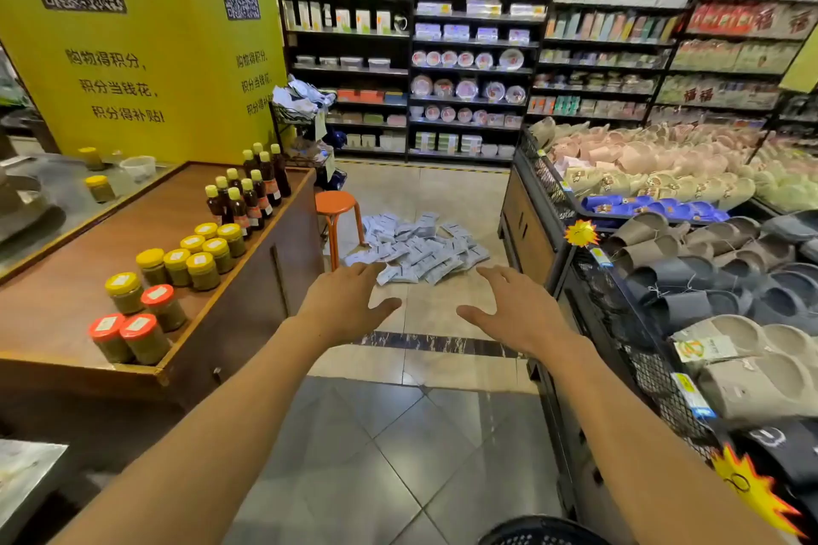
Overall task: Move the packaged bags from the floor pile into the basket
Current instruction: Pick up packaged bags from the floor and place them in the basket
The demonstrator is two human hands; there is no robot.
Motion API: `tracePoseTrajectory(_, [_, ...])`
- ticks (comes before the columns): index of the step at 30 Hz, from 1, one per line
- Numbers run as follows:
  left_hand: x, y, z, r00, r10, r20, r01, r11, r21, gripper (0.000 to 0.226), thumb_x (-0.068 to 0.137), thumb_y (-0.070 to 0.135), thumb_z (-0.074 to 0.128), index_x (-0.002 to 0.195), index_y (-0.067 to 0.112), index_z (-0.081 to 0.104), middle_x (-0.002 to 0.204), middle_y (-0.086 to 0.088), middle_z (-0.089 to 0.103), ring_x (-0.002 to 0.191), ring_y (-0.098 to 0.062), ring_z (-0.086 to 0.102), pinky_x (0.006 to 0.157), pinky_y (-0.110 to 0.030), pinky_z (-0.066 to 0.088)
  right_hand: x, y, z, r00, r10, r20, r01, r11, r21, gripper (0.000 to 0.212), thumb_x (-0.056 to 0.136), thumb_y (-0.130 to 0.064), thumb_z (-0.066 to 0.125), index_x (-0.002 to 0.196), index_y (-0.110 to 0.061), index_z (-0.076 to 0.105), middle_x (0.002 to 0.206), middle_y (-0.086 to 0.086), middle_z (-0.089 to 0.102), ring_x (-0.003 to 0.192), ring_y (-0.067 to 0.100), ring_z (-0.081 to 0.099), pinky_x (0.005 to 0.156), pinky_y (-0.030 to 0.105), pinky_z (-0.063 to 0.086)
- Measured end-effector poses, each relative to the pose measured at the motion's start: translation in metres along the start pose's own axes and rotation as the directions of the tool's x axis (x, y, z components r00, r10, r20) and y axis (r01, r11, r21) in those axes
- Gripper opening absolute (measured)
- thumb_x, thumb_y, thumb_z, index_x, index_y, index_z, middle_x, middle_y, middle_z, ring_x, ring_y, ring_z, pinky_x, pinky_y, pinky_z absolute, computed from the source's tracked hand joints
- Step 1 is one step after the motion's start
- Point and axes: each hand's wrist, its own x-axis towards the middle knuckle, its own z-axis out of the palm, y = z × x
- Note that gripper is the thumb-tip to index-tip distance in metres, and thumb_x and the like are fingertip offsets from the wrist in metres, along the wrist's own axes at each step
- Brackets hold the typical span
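In a shop aisle, seen from head height, a wooden table (133, 261) on the left carries yellow-lidded jars (208, 252) in rows, orange-lidded jars (133, 334) at its near corner and dark sauce bottles (250, 190) at its far end. Behind it rises a yellow wall panel (146, 35) printed with QR codes and dark lettering. Just past the table's far corner an orange stool (335, 208) stands on the tiled floor (398, 434), and beside it, farther down the aisle, lies the pile of packaged bags (420, 248), white and flat, spread loosely across the floor. Both bare arms reach forward over the aisle, palms down. The left hand (345, 301) has its fingers straight and slightly spread and holds nothing; its fingertips overlap the near left edge of the pile in the view, though whether they touch it cannot be told. The right hand (518, 305) is likewise spread flat and holds nothing, hovering short of the pile's right side. At the bottom edge, between the forearms and nearest the camera, the dark rim of the basket (540, 531) shows, well apart from the pile. Dark shelves (478, 44) of boxed goods and plates fill the far wall. On the right a wire-fronted rack (642, 323) displays slippers (690, 279) in pink, beige, blue and grey.
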Motion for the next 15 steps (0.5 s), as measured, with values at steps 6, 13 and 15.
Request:
tracePoseTrajectory(6, [0.068,-0.023,0.032,0.999,-0.023,0.039,0.024,0.999,-0.024,0.071,0.101,0.065,0.043,0.158,0.024,0.035,0.15,-0.003,0.056,0.129,-0.028,0.059,0.097,-0.043,0.052,0.064,0.022,0.026,0.999,0.037,0.031,-0.038,0.998,0.049,0.082,0.096,-0.067,0.055,0.161,-0.024,0.031,0.165,0.001,0.038,0.15,0.022,0.038,0.117,0.042,0.036])
tracePoseTrajectory(13, [0.198,-0.084,0.065,0.998,-0.029,0.052,0.031,0.999,-0.038,0.09,0.084,0.086,0.02,0.153,0.031,0.04,0.146,0.0,0.06,0.125,-0.026,0.063,0.094,-0.047,0.055,0.196,0.031,0.044,0.994,0.076,0.083,-0.083,0.993,0.083,0.081,0.096,-0.066,0.055,0.161,-0.024,0.031,0.162,0.003,0.041,0.146,0.024,0.044,0.111,0.041,0.042])
tracePoseTrajectory(15, [0.232,-0.101,0.07,0.998,-0.012,0.062,0.014,0.999,-0.037,0.078,0.092,0.08,0.03,0.152,0.031,0.041,0.142,-0.001,0.062,0.12,-0.026,0.065,0.09,-0.045,0.056,0.234,0.03,0.049,0.991,0.087,0.097,-0.095,0.992,0.088,0.08,0.097,-0.066,0.055,0.16,-0.023,0.031,0.162,0.003,0.04,0.146,0.024,0.044,0.111,0.041,0.042])
